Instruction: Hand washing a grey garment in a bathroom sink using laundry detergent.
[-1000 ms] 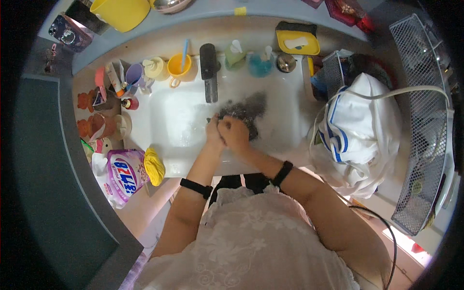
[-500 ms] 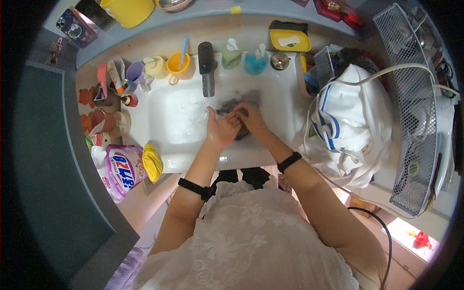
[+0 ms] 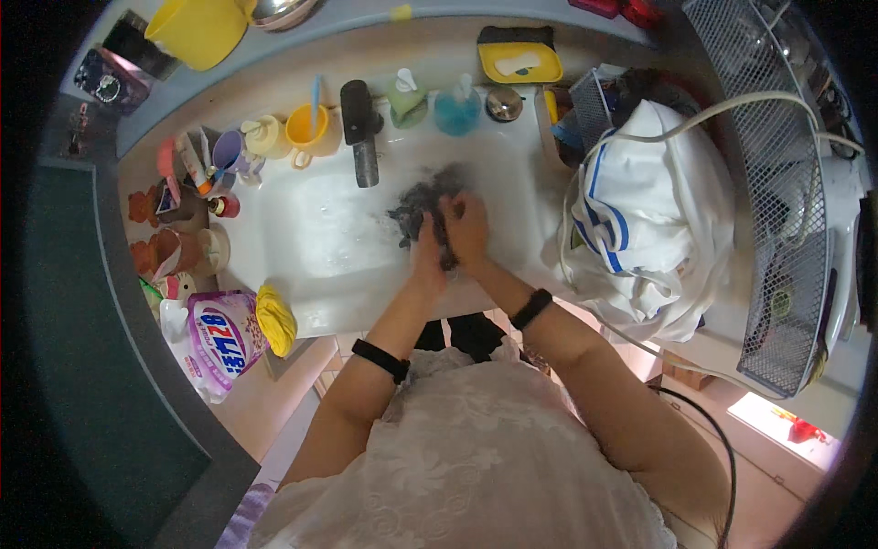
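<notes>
In the white sink, a dark wet cloth lies bunched in shallow water, its far part spread out loosely. My left hand is turned on edge against the cloth's near left side, thumb up, with cloth pressed between it and the other hand. Curled fingers of my right hand grip the cloth from the right. The folds hide some fingertips of both hands. A dark grey faucet reaches over the sink just beyond and left of the cloth.
Along the back rim stand a yellow cup, a green pump bottle, a blue pump bottle and a metal bowl. White fabric is heaped right, beside a wire mesh rack. Left are a purple detergent pouch and yellow cloth.
My left hand, earlier palm up with fingers spread, has turned and closed in on the dark cloth. More of the cloth now spreads leftward. The whole view has shifted slightly.
</notes>
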`<state>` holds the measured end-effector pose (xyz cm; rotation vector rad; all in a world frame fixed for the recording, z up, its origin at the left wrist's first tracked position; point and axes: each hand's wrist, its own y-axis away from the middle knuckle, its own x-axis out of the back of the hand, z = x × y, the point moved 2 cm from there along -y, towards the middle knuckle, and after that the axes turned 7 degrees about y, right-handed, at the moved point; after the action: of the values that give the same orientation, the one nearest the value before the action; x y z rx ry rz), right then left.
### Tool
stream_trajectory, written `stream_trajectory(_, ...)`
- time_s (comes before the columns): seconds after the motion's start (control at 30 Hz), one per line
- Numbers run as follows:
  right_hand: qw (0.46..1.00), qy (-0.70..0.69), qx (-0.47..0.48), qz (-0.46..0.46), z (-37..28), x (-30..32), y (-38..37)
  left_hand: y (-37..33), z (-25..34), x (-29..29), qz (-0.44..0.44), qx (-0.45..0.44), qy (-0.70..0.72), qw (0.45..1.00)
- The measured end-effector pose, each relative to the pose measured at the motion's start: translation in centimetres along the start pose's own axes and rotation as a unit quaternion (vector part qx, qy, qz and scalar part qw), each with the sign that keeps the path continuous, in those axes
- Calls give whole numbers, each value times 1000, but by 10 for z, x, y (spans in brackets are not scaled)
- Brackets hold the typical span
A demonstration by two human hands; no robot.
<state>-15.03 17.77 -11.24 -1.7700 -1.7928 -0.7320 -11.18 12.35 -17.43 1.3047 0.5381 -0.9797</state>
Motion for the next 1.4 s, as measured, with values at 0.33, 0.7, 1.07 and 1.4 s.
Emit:
stream_trajectory(0.33,996,51,-63,-43,-21,-12,-18,-30,31,14,82,39,-39,995)
stream_trajectory(0.7,993,-71,63,65,19,-32,-31,2,49,-25,-263,123,143,946)
stream_trajectory(1.07,990,41,101,-85,-9,-4,6,10,31,-39,19,98,101,990)
stream_trajectory(1.4,995,66,-64,-36,2,-9,-20,-1,26,-14,77,-2,-2,997)
